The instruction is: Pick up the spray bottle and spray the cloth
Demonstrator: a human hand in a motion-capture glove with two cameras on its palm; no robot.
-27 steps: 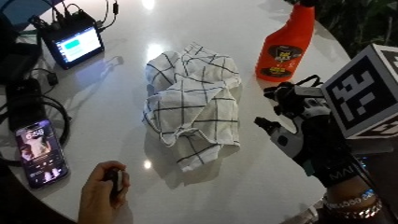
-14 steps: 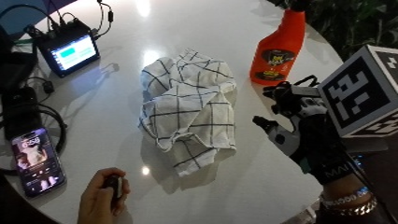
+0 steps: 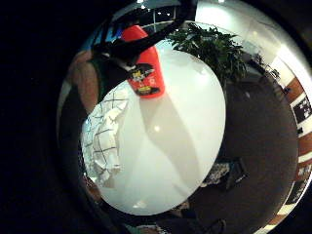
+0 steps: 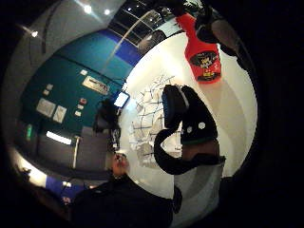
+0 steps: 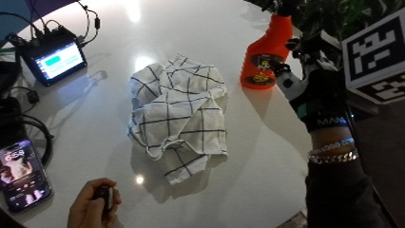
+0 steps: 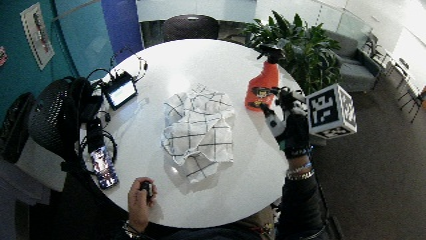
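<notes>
Gloved right hand with fingers spread and holding nothing, just beside the upright orange spray bottle at the white round table's edge, checked cloth crumpled mid-table, bare left hand gripping a small dark object.

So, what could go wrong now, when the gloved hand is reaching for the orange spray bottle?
1. The spray bottle stands upright close to the table's edge, beside the plant; a sideways bump from the gloved right hand could tip it or push it off.
2. A small screen and a phone lie beyond the checked cloth; spray that misses the cloth might wet them.
</notes>
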